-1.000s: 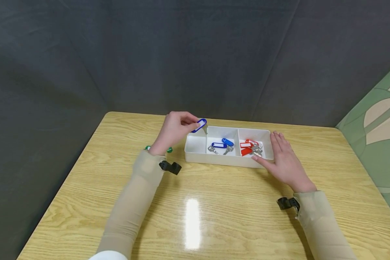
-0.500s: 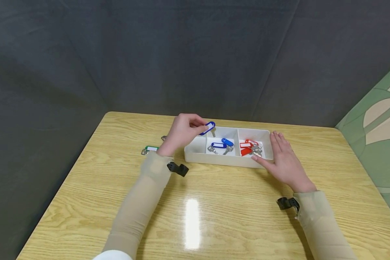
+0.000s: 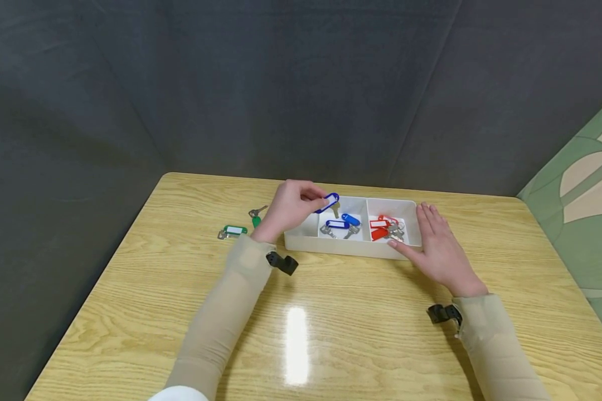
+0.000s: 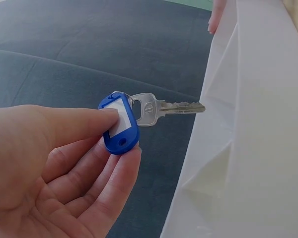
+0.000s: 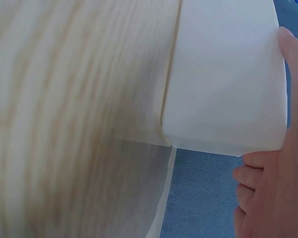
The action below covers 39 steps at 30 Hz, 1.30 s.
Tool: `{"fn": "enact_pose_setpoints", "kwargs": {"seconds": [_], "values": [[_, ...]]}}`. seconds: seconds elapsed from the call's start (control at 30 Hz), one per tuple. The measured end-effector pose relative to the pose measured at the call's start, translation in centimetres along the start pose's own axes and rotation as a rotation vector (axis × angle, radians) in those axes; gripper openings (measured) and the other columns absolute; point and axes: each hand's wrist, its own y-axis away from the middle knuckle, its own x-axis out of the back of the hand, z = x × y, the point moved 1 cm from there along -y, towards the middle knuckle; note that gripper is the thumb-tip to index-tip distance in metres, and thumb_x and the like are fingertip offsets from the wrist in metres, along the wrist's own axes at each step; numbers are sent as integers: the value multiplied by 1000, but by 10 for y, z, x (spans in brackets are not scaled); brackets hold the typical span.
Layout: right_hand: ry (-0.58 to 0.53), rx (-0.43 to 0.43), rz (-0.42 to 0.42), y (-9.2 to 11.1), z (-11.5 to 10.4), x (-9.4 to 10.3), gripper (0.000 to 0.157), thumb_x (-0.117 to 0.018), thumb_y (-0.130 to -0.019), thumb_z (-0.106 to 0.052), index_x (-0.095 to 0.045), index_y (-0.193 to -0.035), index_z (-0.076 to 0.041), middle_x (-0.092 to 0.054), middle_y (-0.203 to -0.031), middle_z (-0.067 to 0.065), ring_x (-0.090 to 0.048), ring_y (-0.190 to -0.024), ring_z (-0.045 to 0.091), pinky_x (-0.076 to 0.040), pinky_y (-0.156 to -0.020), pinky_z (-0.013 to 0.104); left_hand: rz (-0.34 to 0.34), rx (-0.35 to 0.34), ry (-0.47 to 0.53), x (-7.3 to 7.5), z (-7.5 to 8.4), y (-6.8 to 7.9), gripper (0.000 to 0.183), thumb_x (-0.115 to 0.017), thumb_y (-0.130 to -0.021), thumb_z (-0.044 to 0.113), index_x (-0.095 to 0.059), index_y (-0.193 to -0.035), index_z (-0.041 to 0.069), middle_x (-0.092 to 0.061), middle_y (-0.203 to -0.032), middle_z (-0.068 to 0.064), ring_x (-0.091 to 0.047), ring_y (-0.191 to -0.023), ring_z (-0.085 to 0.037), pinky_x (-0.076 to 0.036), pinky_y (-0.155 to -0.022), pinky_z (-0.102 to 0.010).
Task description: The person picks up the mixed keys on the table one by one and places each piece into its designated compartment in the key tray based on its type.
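Thumb and fingers of my left hand (image 3: pixel 293 207) pinch a blue key tag (image 4: pixel 121 124) with a white label. A metal key (image 4: pixel 156 109) hangs from its ring, above the middle compartment of a white three-part tray (image 3: pixel 331 246). In that compartment lie a blue-framed tag (image 3: pixel 338 224) and a solid blue tag (image 3: pixel 351 219), each with a key. Red tags (image 3: pixel 379 234) with keys fill part of the right compartment. My right hand (image 3: pixel 443 259) rests against the tray's right end, fingers straight, thumb at the front rim. My left hand partly hides the left compartment.
Left of the tray, two green-tagged keys lie on the wooden table: one green tag (image 3: pixel 235 230) with a white label, another green tag (image 3: pixel 256 221) near my left wrist. A dark curtain (image 3: pixel 281 89) hangs behind the table; a patterned panel (image 3: pixel 582 195) stands at right.
My left hand has moved right and slightly toward me with the blue-tagged key, from the left compartment to over the middle one. The green-tagged keys have come into view. The right hand has stayed put.
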Motion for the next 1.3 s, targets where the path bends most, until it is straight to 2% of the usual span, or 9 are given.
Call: {"fn": "enact_pose_setpoints", "kwargs": {"seconds": [0.3,0.63,0.83,0.97,1.1,1.3], "values": [[-6,-1,7,0,0,-1,107,-61,-94,-63,-10,-160,5,-11,-165,28,-2,-153,39,-1,-121,49,-38,-3,1,-18,-9,-1,13,-75,-95,14,-78,-106,8,-72,-96,0,-65,-83,-14,-54,-75,-26],[-15,10,16,1,1,-2,106,-61,-95,-62,-11,-160,5,-12,-165,28,-2,-153,39,-1,-122,48,-81,-25,10,-33,-14,-2,12,-75,-94,12,-79,-105,8,-72,-95,2,-65,-81,-13,-54,-73,-25],[-17,13,16,1,1,-1,106,-61,-95,-61,-11,-160,5,-12,-165,28,-2,-153,39,-1,-122,47,-106,1,-3,-40,-15,-5,13,-75,-95,13,-80,-106,8,-73,-95,1,-66,-82,-12,-53,-73,-25],[-14,12,15,1,0,-2,106,-61,-95,-61,-11,-160,5,-12,-165,28,-2,-153,39,-1,-122,48,-95,24,-17,-42,-15,-6,26,-72,-97,16,-75,-122,8,-73,-113,-2,-67,-94,-13,-53,-81,-25],[-9,8,12,1,1,-2,106,-61,-95,-62,-10,-160,4,-11,-165,27,-2,-153,39,-1,-122,48,-70,42,-12,-42,-15,-7,42,-71,-99,23,-65,-138,9,-66,-134,-3,-65,-108,-14,-52,-91,-25],[-10,8,13,1,2,-2,106,-60,-95,-63,-10,-161,4,-10,-165,27,-1,-153,38,-1,-122,48,-41,74,29,-37,-12,-5,45,-71,-99,28,-63,-141,15,-63,-137,0,-63,-111,-14,-52,-91,-24]]}}
